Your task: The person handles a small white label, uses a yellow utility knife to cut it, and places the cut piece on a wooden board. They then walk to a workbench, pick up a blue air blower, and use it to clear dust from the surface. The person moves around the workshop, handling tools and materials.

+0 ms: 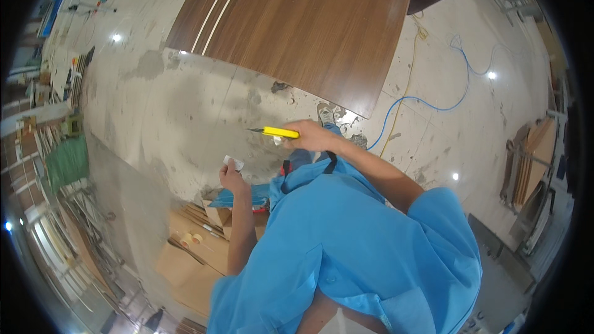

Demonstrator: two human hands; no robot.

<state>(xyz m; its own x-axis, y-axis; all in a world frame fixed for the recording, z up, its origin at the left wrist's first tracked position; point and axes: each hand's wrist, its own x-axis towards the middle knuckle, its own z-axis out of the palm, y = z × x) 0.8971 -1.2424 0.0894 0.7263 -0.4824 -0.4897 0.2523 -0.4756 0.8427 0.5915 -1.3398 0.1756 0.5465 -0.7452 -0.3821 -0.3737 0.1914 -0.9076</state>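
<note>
Yellow knife, clamped in the fingers of the right hand, lies left to right, blade pointing left, beyond and right of the white slip pinched by the left hand

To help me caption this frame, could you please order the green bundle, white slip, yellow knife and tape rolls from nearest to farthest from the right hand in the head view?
1. Yellow knife: held in the right hand.
2. White slip: left of it, in the left hand.
3. Tape rolls: lower left of the picture.
4. Green bundle: far left.
</note>
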